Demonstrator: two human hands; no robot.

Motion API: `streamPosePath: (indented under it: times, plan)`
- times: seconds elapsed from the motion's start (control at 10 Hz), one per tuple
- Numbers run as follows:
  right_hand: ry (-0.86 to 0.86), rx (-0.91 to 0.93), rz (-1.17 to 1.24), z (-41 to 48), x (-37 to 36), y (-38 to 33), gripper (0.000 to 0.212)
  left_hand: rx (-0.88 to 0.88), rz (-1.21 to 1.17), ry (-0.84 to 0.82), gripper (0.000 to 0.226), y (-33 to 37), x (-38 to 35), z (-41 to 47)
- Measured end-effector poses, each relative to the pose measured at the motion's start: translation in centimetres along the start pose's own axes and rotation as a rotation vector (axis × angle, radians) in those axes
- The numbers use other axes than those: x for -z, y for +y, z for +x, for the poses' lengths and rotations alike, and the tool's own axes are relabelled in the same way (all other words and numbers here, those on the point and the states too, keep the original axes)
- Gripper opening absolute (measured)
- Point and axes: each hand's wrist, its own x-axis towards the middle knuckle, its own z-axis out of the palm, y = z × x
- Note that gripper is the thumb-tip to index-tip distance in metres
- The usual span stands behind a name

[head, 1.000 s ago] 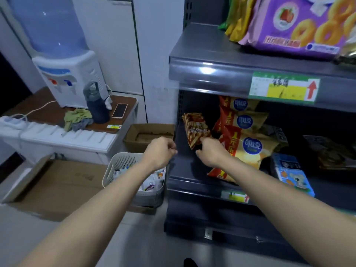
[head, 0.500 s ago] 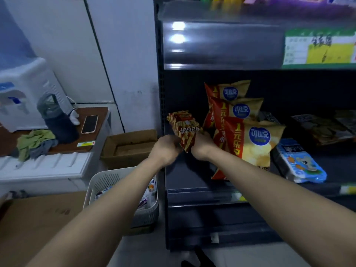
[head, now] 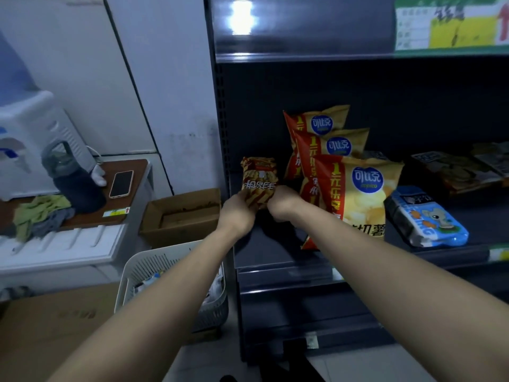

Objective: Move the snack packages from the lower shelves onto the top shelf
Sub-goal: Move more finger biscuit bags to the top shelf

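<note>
A small red and gold snack pack (head: 258,180) stands upright at the left end of the lower shelf (head: 275,249). My left hand (head: 239,213) grips its lower left edge and my right hand (head: 283,201) grips its lower right edge. Just to the right stand three yellow and red chip bags (head: 355,194) in a row, front to back. A blue and white packet (head: 425,220) lies flat further right. Dark flat packs (head: 451,169) lie at the far right. The front edge of the shelf above (head: 303,28) fills the top of the view; its top surface is hidden.
Left of the rack, on the floor, are a white plastic basket (head: 154,268) with small items, an open cardboard box (head: 179,213) and a flat carton (head: 55,321). A side table (head: 132,194) carries a water dispenser, a dark bottle, a phone and a rag.
My left hand came across and took hold of the snack pack beside my right hand. The view dropped, so the upper shelf's contents have left the frame.
</note>
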Motion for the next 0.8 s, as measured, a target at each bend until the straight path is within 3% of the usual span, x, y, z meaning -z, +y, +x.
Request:
streamPosePath:
  times: [0.3,0.4,0.5,0.6,0.7,0.8]
  plan:
    - [-0.147,0.054,-0.048,-7.7,-1.3,-1.0,0.031,0.082,0.105,0.001,0.05,0.0,2.3,-5.8]
    - [-0.11,0.017,-0.077,-8.1,-1.4,-1.1,0.029,0.145,0.112,-0.026,0.051,0.0,2.9,-6.8]
    - [0.131,-0.049,-0.138,-7.3,0.2,-0.8,0.027,0.229,0.159,0.029,0.057,0.5,3.2,-7.4]
    - [0.098,0.086,-0.272,-5.8,1.7,-0.5,0.042,0.246,0.185,0.126,0.061,1.3,2.8,-7.9]
    - [-0.087,0.144,-0.409,-4.0,2.1,-0.5,0.054,0.211,0.166,0.067,0.072,2.1,1.7,-8.3]
    - [-0.175,0.175,-0.468,-3.3,1.7,-0.4,0.051,0.196,0.207,0.025,0.075,2.2,1.2,-8.3]
